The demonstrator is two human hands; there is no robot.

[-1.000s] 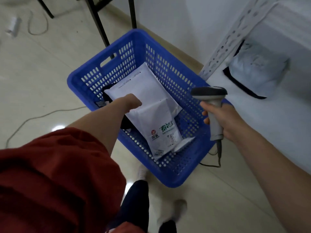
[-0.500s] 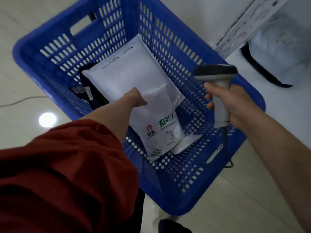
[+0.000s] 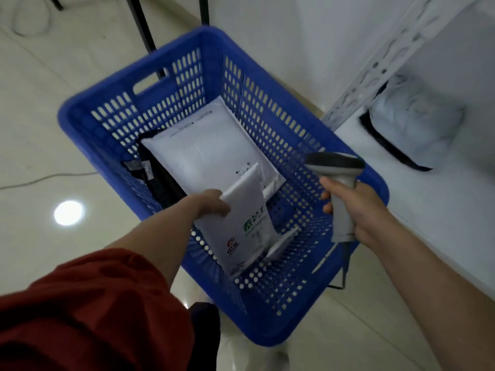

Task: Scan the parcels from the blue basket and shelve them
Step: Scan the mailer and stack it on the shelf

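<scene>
In the blue basket (image 3: 267, 333), left hand (image 3: 211, 206) grips parcel (image 3: 246, 223) edge; right hand (image 3: 359, 210) grips scanner (image 3: 336, 163).

Black parcel (image 3: 159, 180) mostly under white parcel (image 3: 209, 153)

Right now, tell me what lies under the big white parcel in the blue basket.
A black parcel pokes out from beneath the left edge of the big white parcel, with a label showing. How far it runs underneath, and anything else below, is covered.
</scene>
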